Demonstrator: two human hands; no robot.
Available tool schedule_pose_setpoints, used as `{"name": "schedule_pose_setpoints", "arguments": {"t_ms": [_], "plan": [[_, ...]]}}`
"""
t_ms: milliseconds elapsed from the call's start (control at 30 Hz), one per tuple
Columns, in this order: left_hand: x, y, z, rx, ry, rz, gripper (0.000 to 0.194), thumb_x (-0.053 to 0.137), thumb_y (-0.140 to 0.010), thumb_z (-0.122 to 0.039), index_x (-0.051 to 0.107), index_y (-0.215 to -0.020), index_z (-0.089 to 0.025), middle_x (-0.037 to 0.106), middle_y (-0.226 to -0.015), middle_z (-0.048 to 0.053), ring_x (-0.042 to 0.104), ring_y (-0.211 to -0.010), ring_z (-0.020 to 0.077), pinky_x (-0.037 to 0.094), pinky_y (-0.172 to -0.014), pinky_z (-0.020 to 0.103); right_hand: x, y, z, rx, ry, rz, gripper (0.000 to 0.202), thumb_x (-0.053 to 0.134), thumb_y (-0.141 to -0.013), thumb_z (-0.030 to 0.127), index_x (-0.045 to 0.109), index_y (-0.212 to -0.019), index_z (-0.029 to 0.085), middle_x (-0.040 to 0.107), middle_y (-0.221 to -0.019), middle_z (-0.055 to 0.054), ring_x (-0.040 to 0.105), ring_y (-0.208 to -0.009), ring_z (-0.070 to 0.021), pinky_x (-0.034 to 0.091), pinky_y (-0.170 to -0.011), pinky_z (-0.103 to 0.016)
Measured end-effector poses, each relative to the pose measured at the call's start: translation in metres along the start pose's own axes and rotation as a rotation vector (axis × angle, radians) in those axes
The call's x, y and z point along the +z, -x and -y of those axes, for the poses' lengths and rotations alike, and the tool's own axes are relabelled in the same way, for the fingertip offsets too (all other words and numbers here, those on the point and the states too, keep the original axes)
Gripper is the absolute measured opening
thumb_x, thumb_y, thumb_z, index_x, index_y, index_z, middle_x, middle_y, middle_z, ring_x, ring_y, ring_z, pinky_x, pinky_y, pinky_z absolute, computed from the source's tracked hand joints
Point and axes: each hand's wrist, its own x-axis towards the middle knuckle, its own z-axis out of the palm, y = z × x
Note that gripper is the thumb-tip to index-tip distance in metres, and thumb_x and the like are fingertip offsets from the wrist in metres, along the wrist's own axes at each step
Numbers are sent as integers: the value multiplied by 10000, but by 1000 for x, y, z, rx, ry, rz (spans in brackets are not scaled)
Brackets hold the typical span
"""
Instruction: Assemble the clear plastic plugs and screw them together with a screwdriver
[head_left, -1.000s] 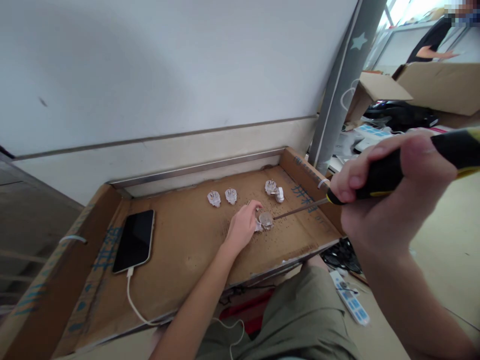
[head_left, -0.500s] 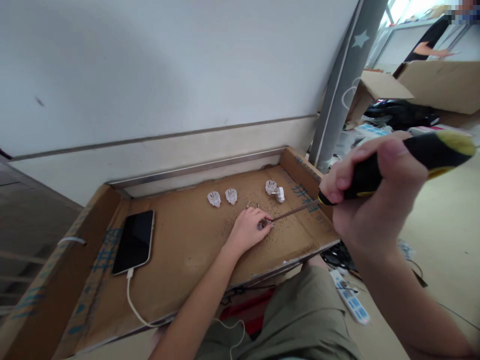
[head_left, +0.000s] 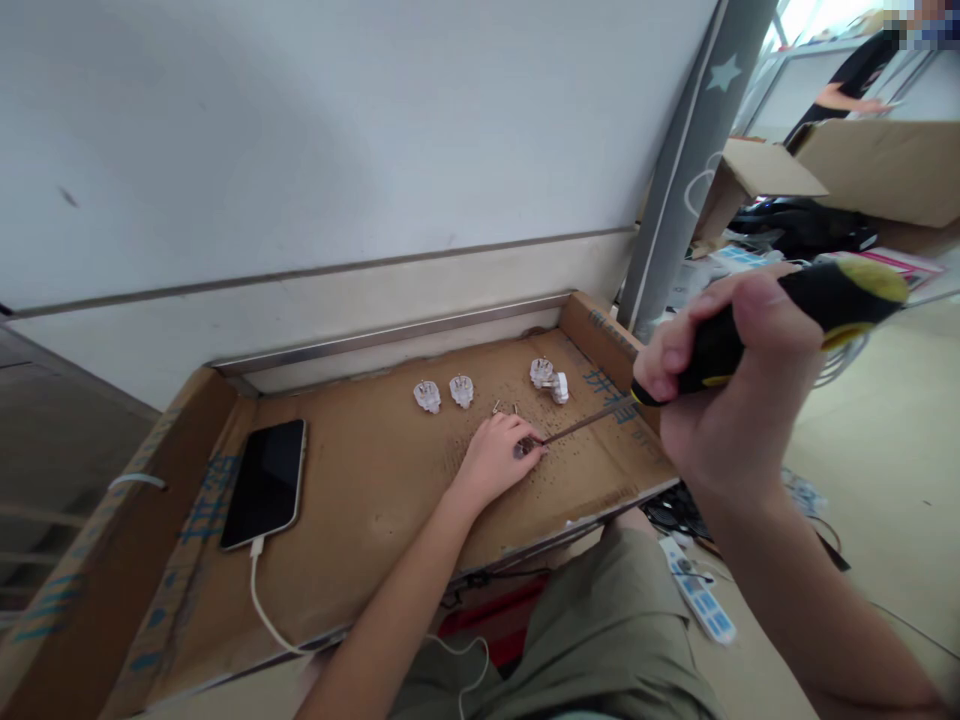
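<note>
Brace and aim
Your left hand (head_left: 495,458) pinches a clear piece (head_left: 527,447), seemingly to steady it; your right hand (head_left: 750,385) clenches the screwdriver (head_left: 709,352).

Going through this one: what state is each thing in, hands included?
Left hand: fingers closed around small part
Right hand: closed around screwdriver
Screwdriver: held tilted, tip down at small part
Small part: mostly hidden by fingers
Phone: lying flat, screen dark
White cable: plugged into phone
Two clear plugs: apart, pins up
Cardboard box: open
Power strip: on the floor
</note>
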Motion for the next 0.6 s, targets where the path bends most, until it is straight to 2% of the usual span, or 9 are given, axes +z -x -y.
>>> {"name": "schedule_pose_setpoints", "arguments": {"t_ms": [133,200,300,433,600], "plan": [[0,-1,-1,-4,-2,10,93,603,-815,-279,651,-864,-217,652,-920,15,543,-909,191,399,-852,329,0,-8,-10,-59,33,-29,321,588,-717,425,409,-645,169,425,-482,54,364,-320,-68,245,-298,-218],[0,-1,-1,-10,-3,14,93,606,-814,-281,652,-856,-212,652,-923,15,541,-912,192,399,-851,331,0,-15,-16,-60,57,6,355,596,-715,456,412,-639,162,449,-533,45,421,-339,-80,266,-298,-228],[0,-1,-1,-17,0,13,89,608,-813,-277,651,-851,-210,648,-934,18,538,-916,192,399,-856,332,0,-27,-22,-13,48,144,349,605,-711,441,401,-635,168,410,-507,54,404,-336,-76,279,-302,-228],[1,-1,1,-13,34,23,88,605,-816,-278,648,-856,-212,642,-920,19,531,-913,189,405,-850,328,1,-34,-22,59,-61,267,350,599,-710,364,327,-597,175,353,-494,72,287,-315,-27,204,-295,-188],[2,-1,0,-25,57,6,86,599,-820,-281,635,-826,-203,637,-894,21,522,-913,188,411,-843,322,-1,-37,-18,200,-104,469,307,585,-704,366,343,-646,186,328,-482,78,250,-348,-23,162,-310,-153]]}}
